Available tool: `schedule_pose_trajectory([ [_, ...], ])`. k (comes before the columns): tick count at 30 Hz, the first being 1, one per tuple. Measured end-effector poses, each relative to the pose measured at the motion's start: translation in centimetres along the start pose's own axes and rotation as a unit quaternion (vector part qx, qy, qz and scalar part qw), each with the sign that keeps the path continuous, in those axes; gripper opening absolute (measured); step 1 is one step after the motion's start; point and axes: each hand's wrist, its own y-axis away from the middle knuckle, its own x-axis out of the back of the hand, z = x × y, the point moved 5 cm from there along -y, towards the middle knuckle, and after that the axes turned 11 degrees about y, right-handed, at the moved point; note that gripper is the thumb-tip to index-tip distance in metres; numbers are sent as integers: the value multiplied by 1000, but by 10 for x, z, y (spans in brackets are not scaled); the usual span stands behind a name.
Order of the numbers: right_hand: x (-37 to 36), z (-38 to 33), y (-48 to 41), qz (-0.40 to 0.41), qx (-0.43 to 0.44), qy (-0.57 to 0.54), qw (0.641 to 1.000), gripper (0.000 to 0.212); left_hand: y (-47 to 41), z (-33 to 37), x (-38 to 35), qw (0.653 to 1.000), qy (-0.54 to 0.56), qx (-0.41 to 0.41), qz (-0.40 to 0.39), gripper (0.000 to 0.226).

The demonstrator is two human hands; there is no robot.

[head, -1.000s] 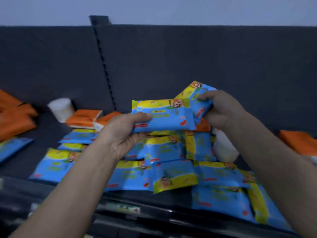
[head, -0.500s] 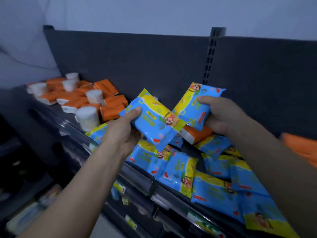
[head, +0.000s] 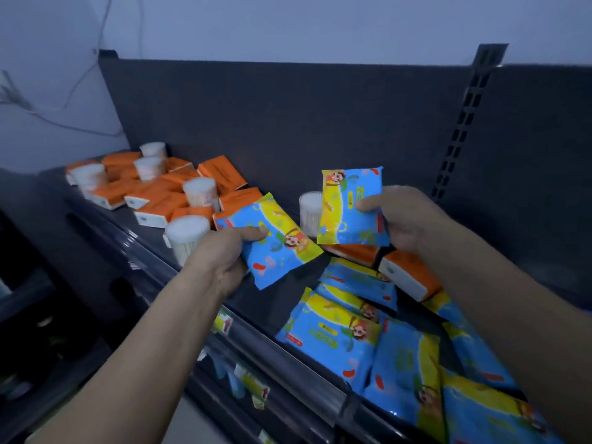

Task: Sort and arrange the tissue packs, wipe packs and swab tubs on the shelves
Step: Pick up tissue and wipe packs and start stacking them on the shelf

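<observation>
The left hand [head: 217,257] grips a tilted wipe pack [head: 282,251]; the right hand [head: 407,219] pinches an upright wipe pack [head: 349,203]. Likely light, soft, slippery: hold by edges.

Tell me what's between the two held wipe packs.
Head view: a swab tub stands on the shelf, behind the gap between the tilted pack in the left hand and the upright pack in the right hand.

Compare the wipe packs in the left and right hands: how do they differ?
The left hand holds the left pack tilted diagonally; the right hand holds the right pack nearly upright. The left pack sits lower, the right pack higher. Both share a blue-and-yellow cartoon print.
</observation>
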Motion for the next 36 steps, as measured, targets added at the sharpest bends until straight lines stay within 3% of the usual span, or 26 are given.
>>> schedule_pose_trajectory([
  [5,-50,-6,-37,124,15,37,991,21,-73,65,37,990,-91,-90,-57,23],
  [9,-62,-7,-38,109,38,74,991,21,-79,83,35,974,-132,-164,-82,24],
  [18,-85,-26,-75,169,75,74,980,25,-158,122,24,949,-219,-170,-151,20],
  [26,-104,-32,-132,139,111,82,981,26,-204,136,29,939,-248,-188,-147,19],
  [32,-111,-36,-159,145,165,207,953,25,-247,137,21,938,-240,-168,-186,19],
  [36,-113,-30,-177,159,141,260,942,26,-276,127,11,937,-247,-131,-211,23],
])
